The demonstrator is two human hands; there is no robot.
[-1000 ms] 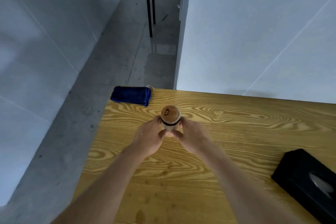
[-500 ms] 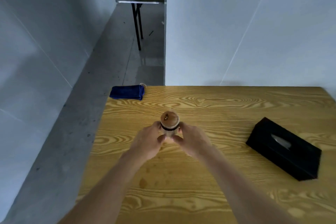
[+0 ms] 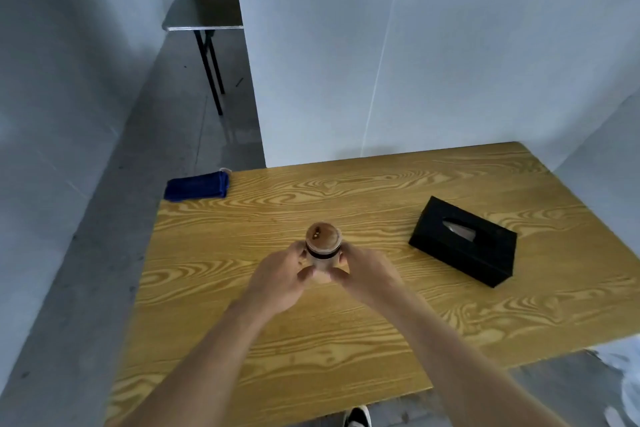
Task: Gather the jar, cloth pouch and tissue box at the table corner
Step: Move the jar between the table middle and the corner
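Both hands are on it: the left hand [image 3: 280, 279] and right hand [image 3: 369, 274] cup the jar [image 3: 323, 248] from either side, fingers wrapped round its lower body, thumbs nearly meeting in front. The jar stands upright, long axis vertical, wooden lid facing up, around the middle of the table [image 3: 242, 340]. Whether its base touches the wood is hidden by the fingers.

One jar, one pouch, one box. The blue pouch [image 3: 196, 185] lies flat right at the far left corner, its long side running along the far edge, its left end hanging over the left edge. The black box [image 3: 462, 241] sits toward the right side, well apart from the jar, long axis running diagonally from far-left to near-right, slot up with a tissue showing.

Bare wood lies between jar and pouch, and the whole near half is open. A wall closes off the far edge.
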